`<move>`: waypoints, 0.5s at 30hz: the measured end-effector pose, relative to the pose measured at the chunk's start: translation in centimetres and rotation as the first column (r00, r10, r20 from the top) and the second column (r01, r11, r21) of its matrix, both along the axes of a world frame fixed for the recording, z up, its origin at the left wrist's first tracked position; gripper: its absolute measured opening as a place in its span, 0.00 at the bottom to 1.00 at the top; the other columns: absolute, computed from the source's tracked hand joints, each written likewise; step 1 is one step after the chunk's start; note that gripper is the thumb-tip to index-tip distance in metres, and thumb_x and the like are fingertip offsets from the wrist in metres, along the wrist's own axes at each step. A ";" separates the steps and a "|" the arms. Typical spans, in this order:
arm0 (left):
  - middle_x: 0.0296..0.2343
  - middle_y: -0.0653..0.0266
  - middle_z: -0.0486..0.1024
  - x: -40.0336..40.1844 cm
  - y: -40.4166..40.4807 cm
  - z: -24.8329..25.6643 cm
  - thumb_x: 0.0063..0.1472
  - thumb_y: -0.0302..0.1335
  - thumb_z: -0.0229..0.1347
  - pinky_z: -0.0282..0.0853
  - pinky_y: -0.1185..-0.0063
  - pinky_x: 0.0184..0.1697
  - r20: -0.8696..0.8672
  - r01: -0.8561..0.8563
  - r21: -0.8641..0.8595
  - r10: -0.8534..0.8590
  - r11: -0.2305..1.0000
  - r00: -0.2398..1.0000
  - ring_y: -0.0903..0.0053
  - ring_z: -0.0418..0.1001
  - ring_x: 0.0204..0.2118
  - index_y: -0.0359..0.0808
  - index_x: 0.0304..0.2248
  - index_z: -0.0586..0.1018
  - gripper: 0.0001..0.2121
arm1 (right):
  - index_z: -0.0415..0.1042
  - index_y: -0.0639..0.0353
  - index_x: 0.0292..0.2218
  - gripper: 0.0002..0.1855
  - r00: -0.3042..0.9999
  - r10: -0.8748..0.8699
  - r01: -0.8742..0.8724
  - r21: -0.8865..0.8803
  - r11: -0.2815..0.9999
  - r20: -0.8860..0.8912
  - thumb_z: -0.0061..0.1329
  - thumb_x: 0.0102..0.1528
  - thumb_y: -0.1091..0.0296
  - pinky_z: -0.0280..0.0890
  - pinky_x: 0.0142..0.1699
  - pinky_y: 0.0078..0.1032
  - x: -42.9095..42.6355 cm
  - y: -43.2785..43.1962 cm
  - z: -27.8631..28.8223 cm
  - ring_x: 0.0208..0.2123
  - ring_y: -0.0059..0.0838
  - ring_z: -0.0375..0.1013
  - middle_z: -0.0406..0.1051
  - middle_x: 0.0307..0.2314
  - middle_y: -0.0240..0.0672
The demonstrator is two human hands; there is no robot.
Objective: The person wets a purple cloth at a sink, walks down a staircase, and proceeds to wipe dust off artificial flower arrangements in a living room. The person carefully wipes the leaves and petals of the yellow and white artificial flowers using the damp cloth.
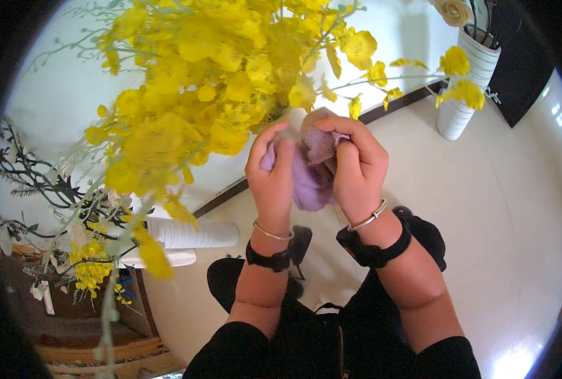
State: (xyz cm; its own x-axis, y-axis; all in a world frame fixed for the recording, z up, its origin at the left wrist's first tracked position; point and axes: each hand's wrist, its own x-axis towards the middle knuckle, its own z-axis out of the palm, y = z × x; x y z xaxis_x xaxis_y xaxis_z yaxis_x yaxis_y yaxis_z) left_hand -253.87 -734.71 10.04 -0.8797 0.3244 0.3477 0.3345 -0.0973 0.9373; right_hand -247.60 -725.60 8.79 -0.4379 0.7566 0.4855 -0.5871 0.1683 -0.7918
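A crumpled light-purple cloth (313,185) hangs between my two hands, just in front of a large bunch of yellow flowers (200,71). My left hand (272,166) curls its fingers around the left side of the cloth. On the other side, my right hand (362,158) pinches a bunched, darker-looking fold between thumb and fingers. A pale surface shows between the hands below the blossoms, too blurred to identify. Both wrists carry a bangle and a black strap with a small device.
A white ridged vase (472,71) stands at the right by the wall, near a black panel (522,80). Another white ridged vase (193,232) with dark branches is at left, above a wooden cabinet (96,327). Yellow sprays reach across on both sides over the tiled floor (456,189).
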 end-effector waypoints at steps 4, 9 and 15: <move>0.33 0.68 0.68 0.2 -4.0 1.5 0.49 0.16 0.51 0.62 0.87 0.39 0.137 0.262 -0.030 -0.256 0.965 0.957 0.87 0.66 0.34 0.32 0.46 0.65 0.22 | 0.70 0.65 0.31 0.15 0.990 0.128 -0.135 -0.153 0.979 -0.059 0.30 0.46 0.82 0.62 0.36 0.17 0.5 -0.2 1.1 0.28 0.19 0.66 0.70 0.26 0.32; 0.34 0.68 0.69 0.7 -9.4 3.4 0.42 0.14 0.55 0.62 0.85 0.42 0.081 0.293 -0.160 -0.284 0.942 0.955 0.84 0.67 0.36 0.33 0.50 0.60 0.32 | 0.70 0.66 0.30 0.15 0.987 0.139 -0.147 -0.120 0.982 -0.074 0.29 0.47 0.81 0.59 0.39 0.16 0.7 -0.8 1.6 0.32 0.19 0.65 0.69 0.28 0.32; 0.35 0.62 0.72 0.3 -15.7 5.2 0.46 0.15 0.52 0.63 0.83 0.42 -0.132 -0.097 -0.347 0.054 0.933 0.990 0.81 0.68 0.38 0.35 0.46 0.67 0.24 | 0.70 0.66 0.30 0.14 0.970 0.242 -0.242 -0.021 0.970 -0.001 0.30 0.46 0.81 0.59 0.38 0.16 0.8 -2.1 1.2 0.31 0.18 0.65 0.69 0.28 0.32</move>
State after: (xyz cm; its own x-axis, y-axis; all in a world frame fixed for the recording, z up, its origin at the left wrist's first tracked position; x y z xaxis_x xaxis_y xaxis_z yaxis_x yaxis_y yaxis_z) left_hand -253.53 -750.45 15.25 -0.8658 0.3793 0.3265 0.4387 0.2611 0.8599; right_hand -246.80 -727.73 10.00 -0.6099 0.6381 0.4699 -0.6070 0.0050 -0.7947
